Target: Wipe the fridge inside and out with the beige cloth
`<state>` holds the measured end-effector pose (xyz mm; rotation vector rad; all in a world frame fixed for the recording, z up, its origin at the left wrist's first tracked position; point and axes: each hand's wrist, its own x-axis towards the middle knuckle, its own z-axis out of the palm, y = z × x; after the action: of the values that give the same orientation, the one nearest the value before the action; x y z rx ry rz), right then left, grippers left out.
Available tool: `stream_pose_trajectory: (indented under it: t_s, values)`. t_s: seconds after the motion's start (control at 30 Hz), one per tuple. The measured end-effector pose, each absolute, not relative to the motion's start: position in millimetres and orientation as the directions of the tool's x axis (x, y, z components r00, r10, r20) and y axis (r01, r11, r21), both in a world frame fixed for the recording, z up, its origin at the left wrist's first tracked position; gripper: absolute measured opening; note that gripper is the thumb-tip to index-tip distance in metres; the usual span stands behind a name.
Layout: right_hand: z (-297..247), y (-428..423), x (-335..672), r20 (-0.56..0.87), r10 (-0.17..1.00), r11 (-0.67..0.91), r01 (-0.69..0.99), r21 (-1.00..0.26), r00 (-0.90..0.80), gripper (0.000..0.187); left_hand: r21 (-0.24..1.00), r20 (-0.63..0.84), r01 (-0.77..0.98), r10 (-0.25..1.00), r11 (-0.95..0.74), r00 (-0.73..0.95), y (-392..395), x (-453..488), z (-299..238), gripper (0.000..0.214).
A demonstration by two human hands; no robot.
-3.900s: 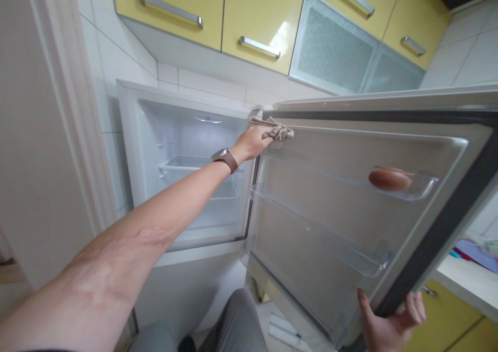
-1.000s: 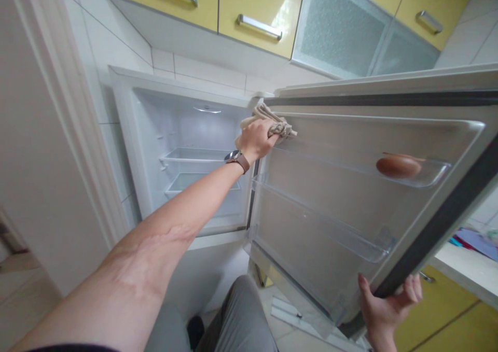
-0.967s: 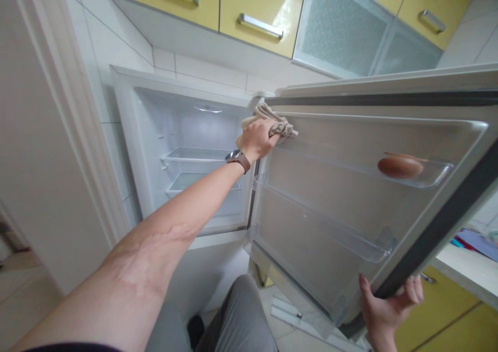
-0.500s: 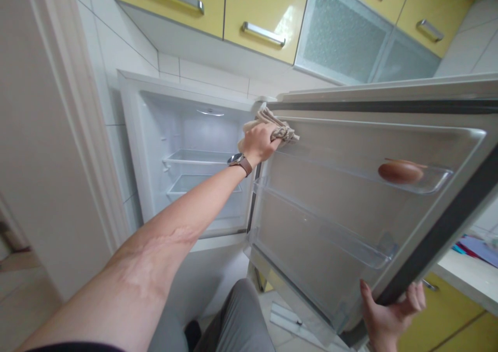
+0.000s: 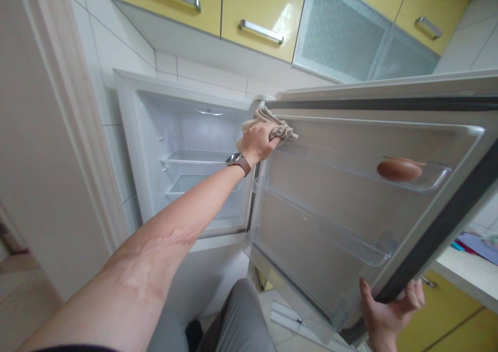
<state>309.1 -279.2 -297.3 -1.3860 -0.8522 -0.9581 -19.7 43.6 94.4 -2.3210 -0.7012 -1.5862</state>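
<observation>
My left hand, wearing a watch on its wrist, is closed around a crumpled beige cloth. It presses the cloth to the upper hinge-side corner of the open fridge door. At the lower right, my right hand grips the door's free edge, thumb on the inner face and fingers around the outside. A brown oval object, perhaps an egg, sits at the right end of the clear upper door shelf. Below it runs another clear door shelf.
Behind my left arm is the fridge interior with glass shelves. Yellow wall cabinets hang above the fridge. A door frame stands at left, and a countertop with colourful items lies beyond the door at right.
The view has shifted very slightly. Both hands, the cloth and the door keep practically the same places.
</observation>
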Motion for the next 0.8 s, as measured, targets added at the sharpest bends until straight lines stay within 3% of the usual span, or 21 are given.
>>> stream_pose_trajectory:
  t_s: [0.8]
  values:
    - [-298.9,-279.5,311.6,0.946,-0.046,-0.092,0.941,-0.325,0.322,0.114,0.084,0.915,0.515,0.271,-0.853,0.299,41.4,-19.9,94.8,0.023]
